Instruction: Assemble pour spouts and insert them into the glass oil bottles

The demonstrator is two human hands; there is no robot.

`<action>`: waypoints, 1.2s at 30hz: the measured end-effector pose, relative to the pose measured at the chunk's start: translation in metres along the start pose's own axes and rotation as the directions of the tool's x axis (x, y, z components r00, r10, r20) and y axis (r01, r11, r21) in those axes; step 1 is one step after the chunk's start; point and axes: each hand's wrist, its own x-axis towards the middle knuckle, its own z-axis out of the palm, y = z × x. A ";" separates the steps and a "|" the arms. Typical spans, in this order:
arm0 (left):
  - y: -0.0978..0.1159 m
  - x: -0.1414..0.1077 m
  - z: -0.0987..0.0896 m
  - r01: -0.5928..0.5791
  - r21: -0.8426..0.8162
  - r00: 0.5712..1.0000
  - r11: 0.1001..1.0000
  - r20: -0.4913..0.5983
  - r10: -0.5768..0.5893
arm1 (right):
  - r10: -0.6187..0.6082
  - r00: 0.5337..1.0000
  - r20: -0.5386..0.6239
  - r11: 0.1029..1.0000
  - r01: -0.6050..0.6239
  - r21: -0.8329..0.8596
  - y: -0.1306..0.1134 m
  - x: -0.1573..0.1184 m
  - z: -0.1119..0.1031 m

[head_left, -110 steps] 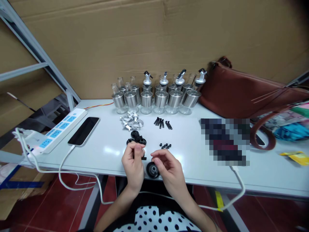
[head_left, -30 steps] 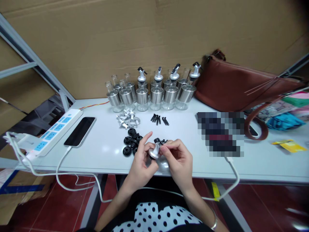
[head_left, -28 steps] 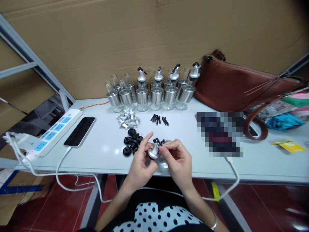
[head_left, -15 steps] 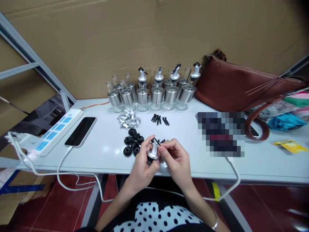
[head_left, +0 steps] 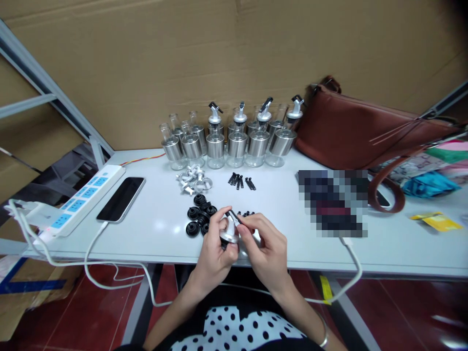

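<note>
Near the front edge of the table, my left hand (head_left: 215, 246) grips a silver pourer spout (head_left: 229, 235) with a black base. A black flip lever (head_left: 234, 214) sits at the top of the spout. The thumb and fingers of my right hand (head_left: 266, 243) are pinched on that lever. Black rubber stoppers (head_left: 193, 228) lie just left of my hands, and small black pieces (head_left: 245, 213) show behind them. Farther back are silver spout parts (head_left: 193, 179) and several loose black levers (head_left: 237, 181). My fingers partly cover the pourer.
Glass bottles with steel sleeves (head_left: 215, 145) stand in rows at the back, some with pourers fitted. On the left lie a phone (head_left: 121, 199) and a power strip (head_left: 78, 202) with white cables. A brown bag (head_left: 358, 131) and a yellow packet (head_left: 437, 220) are on the right.
The black lever has swung from pointing up and bent to lying slanted down toward my right hand. My left hand and the pourer have shifted slightly left.
</note>
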 end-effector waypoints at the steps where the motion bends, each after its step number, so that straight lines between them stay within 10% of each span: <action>1: -0.001 0.000 0.000 0.010 -0.005 1.000 1.000 -0.016 -0.010 | -0.055 0.998 0.019 0.995 0.056 -0.076 0.000 0.000 0.000; 11: 0.000 0.003 -0.001 0.038 0.063 0.998 0.997 -0.047 -0.035 | -0.190 0.979 0.071 0.946 0.202 -0.252 -0.002 -0.004 0.004; 36: 0.003 -0.001 0.003 0.019 -0.115 0.997 0.993 0.071 -0.011 | 0.086 0.995 0.060 0.988 -0.093 0.122 0.003 -0.006 0.000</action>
